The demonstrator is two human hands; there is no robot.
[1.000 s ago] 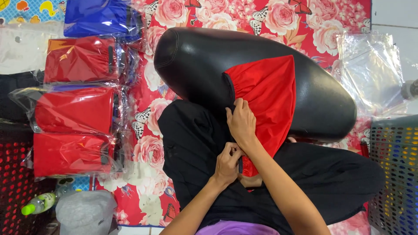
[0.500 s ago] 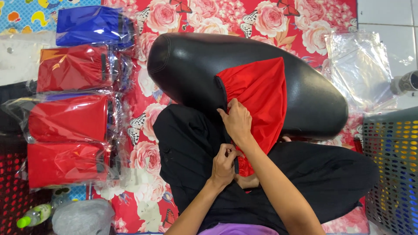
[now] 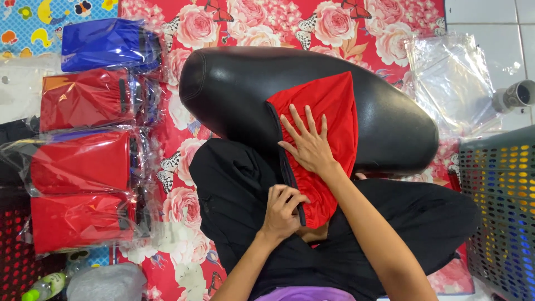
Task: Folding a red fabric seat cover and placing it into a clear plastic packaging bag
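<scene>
1. Red fabric cover (image 3: 329, 111) with a black edge is stretched over the middle of a long black seat (image 3: 234, 95), which lies across the person's lap on a red floral mat (image 3: 234, 22).
2. Its lower end hangs down off the near side of the seat, over the black trousers (image 3: 234, 189).
3. Right hand (image 3: 309, 146) lies flat on the red cover, fingers (image 3: 304, 120) spread wide and pressing the cloth against the seat; it grips nothing.
4. Left hand (image 3: 281, 212) is curled at the cover's black edge just below the seat, fingers closed narrowly around that hem.
5. The two hands sit near each other, the right above the left.
6. To the left of the seat, packets in clear plastic lie in a column on the mat: one blue packet (image 3: 106, 44) at the top and three red packets (image 3: 83, 161) below it.
7. Empty clear plastic bags (image 3: 451, 83) lie to the right of the seat, near a white tiled floor (image 3: 490, 22).
8. A grey perforated basket (image 3: 501, 212) stands at the right edge.
9. A green bottle (image 3: 42, 287) lies at the bottom left corner.
</scene>
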